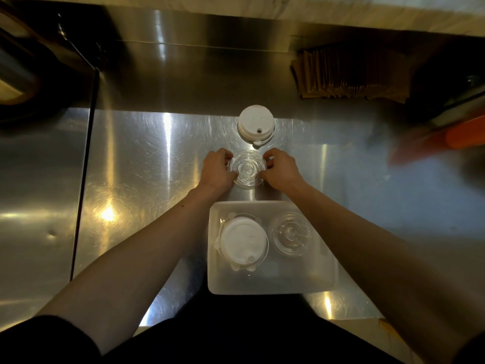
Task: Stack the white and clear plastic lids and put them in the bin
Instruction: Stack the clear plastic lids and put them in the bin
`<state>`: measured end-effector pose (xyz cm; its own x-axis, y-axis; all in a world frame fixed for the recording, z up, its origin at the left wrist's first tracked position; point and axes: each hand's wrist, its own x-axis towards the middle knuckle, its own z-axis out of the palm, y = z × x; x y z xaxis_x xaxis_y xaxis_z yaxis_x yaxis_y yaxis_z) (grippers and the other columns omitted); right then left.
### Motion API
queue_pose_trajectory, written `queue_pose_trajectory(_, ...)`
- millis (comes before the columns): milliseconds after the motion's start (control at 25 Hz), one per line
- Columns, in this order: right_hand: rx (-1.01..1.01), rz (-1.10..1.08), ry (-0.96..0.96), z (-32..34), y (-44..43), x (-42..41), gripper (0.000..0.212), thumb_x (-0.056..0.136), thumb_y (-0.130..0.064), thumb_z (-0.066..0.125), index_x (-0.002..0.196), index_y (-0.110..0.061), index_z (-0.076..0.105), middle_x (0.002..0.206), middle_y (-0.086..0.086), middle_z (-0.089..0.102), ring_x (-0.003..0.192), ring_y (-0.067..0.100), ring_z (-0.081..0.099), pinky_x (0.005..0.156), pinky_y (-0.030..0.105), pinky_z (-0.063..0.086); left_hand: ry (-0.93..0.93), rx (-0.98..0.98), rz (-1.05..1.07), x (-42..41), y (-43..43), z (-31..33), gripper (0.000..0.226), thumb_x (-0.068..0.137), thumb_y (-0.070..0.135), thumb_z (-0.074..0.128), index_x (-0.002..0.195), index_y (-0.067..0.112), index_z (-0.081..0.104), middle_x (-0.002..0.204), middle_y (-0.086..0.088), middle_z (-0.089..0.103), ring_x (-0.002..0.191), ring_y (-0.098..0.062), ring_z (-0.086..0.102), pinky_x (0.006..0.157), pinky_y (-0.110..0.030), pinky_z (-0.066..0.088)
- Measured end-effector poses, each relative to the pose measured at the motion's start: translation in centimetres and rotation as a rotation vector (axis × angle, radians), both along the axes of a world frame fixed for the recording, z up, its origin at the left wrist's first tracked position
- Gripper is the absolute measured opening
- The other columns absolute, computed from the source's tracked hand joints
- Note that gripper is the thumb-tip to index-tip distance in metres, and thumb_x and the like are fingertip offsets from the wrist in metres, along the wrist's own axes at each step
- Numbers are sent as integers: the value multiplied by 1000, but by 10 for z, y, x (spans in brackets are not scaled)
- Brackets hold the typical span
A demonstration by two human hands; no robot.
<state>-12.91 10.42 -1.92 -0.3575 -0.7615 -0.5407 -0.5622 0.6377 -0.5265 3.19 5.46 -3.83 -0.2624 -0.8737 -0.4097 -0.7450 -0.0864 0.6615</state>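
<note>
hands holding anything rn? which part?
Yes. Both hands, left hand and right hand, pinch the stack of clear lids by its rim, one grip on each opposite side. It cannot be told whether it is lifted off the steel counter.

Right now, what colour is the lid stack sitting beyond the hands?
White, seen in the head view: the far lid stack on the steel counter.

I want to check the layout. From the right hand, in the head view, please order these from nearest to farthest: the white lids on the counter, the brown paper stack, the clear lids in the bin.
From the right hand:
1. White lids on the counter, just beyond.
2. Clear lids in the bin, toward the person.
3. Brown paper stack, far right corner.
</note>
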Motion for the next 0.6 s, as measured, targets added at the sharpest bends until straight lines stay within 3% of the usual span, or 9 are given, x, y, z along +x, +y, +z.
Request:
queue_pose_trajectory(280, 33, -242, -155, 2, -3, 0, 48, 73, -6, 74, 120, -7, 62, 113, 15, 66, 98, 27, 66, 91, 42, 56, 25, 96, 123, -6, -4, 11, 42, 72, 6, 76, 112, 6, 64, 111, -12, 67, 101, -25, 65, 91, -36, 53)
queue_pose_trajectory(480, 35, -309, -179, 2, -3, 3, 31, 70, 0, 72, 99, 8, 65, 101, 32, 66, 75, 26, 63, 83, 51, 57, 63, 137, 197, -6, -2, 13, 35, 75, 4, 74, 109, 6, 63, 107, -12, 67, 99, -23, 64, 82, -26, 49)
queue_pose_trajectory(600, 34, -335, -217, 0, -3, 3, 25, 71, 0, 72, 96, 0, 68, 101, 27, 68, 83, 27, 68, 83, 48, 58, 57, 155, 222, -6, -2, 15, 33, 81, 5, 70, 113, 6, 64, 110, -13, 68, 103, -23, 64, 84, -25, 48)
